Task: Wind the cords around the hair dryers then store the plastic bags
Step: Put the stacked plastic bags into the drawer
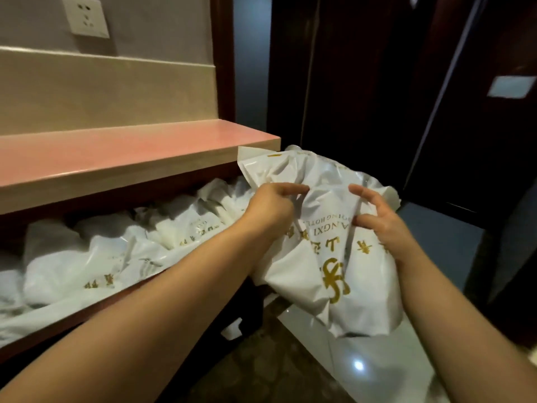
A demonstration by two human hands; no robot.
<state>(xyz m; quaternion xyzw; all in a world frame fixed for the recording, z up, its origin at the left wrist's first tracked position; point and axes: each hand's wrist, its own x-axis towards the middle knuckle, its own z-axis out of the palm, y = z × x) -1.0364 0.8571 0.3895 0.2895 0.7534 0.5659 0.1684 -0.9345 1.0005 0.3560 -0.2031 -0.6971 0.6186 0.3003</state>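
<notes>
I hold a white plastic bag (pixel 325 257) with gold hotel lettering in the air, just right of the open drawer (pixel 122 298). My left hand (pixel 273 206) pinches the bag's crumpled upper left part. My right hand (pixel 377 219) grips its right side with curled fingers. The bag bulges, and whatever is inside it is hidden. Several similar white bags (pixel 87 257) fill the drawer. No hair dryer or cord shows.
A pink-topped counter (pixel 116 152) overhangs the drawer, with a wall socket (pixel 85 16) above it. Dark wooden panels (pixel 363 82) stand behind the bag. A glossy white surface (pixel 363 359) and tiled floor lie below.
</notes>
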